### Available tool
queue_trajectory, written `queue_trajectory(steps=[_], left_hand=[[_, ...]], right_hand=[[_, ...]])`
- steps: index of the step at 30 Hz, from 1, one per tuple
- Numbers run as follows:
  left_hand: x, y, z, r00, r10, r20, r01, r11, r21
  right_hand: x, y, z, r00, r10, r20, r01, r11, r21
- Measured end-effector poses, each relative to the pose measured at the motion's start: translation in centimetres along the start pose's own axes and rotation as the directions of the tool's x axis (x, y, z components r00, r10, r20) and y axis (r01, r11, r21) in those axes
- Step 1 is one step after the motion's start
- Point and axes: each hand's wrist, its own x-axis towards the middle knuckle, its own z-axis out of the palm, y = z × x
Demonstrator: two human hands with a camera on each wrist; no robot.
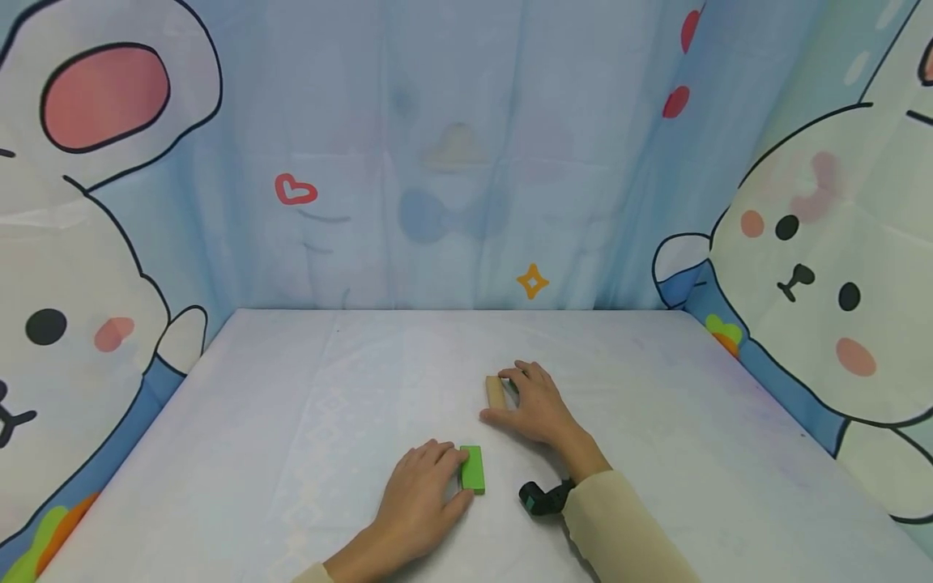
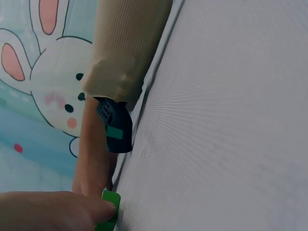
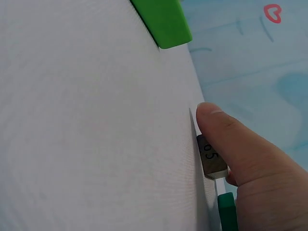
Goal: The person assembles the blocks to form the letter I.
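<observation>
And pinching the smooth, bright-green rectangular block [image 1: 474,471] between thumb and fingers of the left hand [image 1: 417,495], right on the white surface [image 1: 291,453]! Farther out, grasping the slim, pale wooden block [image 1: 495,393] between thumb and fingers of the right hand [image 1: 537,410]. Reading dark characters [image 3: 210,152] on the wooden block from the right wrist, not from the head. All backed by softly creased, rabbit-printed cloth [image 1: 350,97].
</observation>
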Motion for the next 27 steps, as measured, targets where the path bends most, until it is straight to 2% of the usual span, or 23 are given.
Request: queue_trajectory(steps=[15,22,27], left_hand=[[-0.07,-0.16,0.25,1.000,0.011,-0.018,-0.011,1.000,0.006],[-0.15,-0.23,0.48,0.998,0.027,-0.054,-0.026,1.000,0.011],[-0.17,-0.17,0.46,0.999,0.018,-0.046,-0.018,1.000,-0.003]], right_hand=[[0.02,-0.72,-0.30,1.000,0.029,-0.001,-0.029,0.999,0.014],[-0.39,-0.79,-0.47,1.000,0.018,-0.009,-0.018,0.999,0.029],[-0.68,-0.70,-0.49,1.000,0.002,-0.031,-0.001,1.000,0.022]])
